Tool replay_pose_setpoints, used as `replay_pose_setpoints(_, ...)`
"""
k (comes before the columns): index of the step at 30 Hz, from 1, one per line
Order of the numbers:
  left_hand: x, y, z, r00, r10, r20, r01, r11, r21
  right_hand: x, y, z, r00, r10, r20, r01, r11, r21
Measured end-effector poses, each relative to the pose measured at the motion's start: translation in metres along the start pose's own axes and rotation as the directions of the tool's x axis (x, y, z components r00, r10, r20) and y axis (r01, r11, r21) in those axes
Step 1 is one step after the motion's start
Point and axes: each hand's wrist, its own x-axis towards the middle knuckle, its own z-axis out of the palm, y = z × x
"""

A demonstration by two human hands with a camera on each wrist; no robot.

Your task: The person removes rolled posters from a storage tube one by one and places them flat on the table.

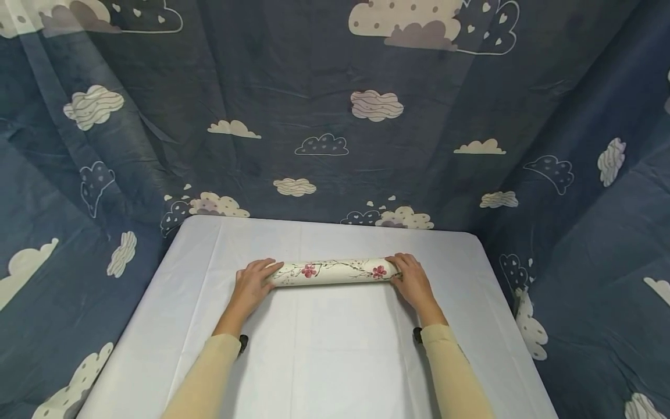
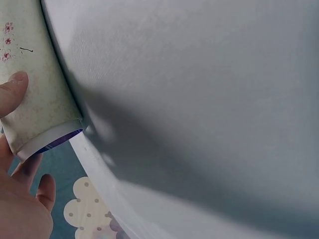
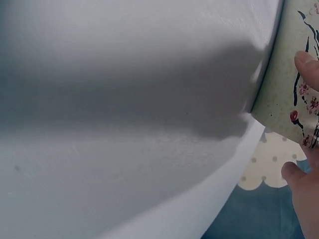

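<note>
A cream roll of flower-printed paper (image 1: 337, 272), with red blossoms and dark twigs, lies crosswise over the white tabletop toward its far side. My left hand (image 1: 252, 284) grips its left end, thumb on the near side and fingers over the far side. In the left wrist view the roll's end (image 2: 50, 142) shows a white rim with purple inside. At the other end my right hand (image 1: 413, 285) holds the roll the same way. The right wrist view shows that thumb (image 3: 307, 68) pressed on the printed side. The underside of the roll is hidden.
A white cloth with fold lines covers the table (image 1: 345, 361). Dark blue curtains (image 1: 293, 75) with cloud prints hang behind the table and on both sides. Each wrist has a dark band (image 1: 243, 343) at the edge of its pale yellow sleeve (image 1: 209, 372).
</note>
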Motion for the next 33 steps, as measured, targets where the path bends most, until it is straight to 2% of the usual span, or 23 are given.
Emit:
replay_pose_setpoints(13,-0.008,0.003,0.002,1.0,-0.006,-0.03,0.006,1.0,-0.006,0.013,0.004,0.001,1.0,-0.001,0.017,0.001,1.0,0.017)
replay_pose_setpoints(26,-0.016,0.007,0.006,0.997,0.009,-0.077,-0.006,0.999,0.041,0.02,0.006,-0.002,0.999,0.003,0.041,-0.004,1.0,0.023)
replay_pose_setpoints(33,-0.02,0.011,0.005,0.997,0.001,-0.076,0.003,0.999,0.048,0.024,0.003,-0.004,0.999,0.008,0.051,-0.009,1.0,0.023)
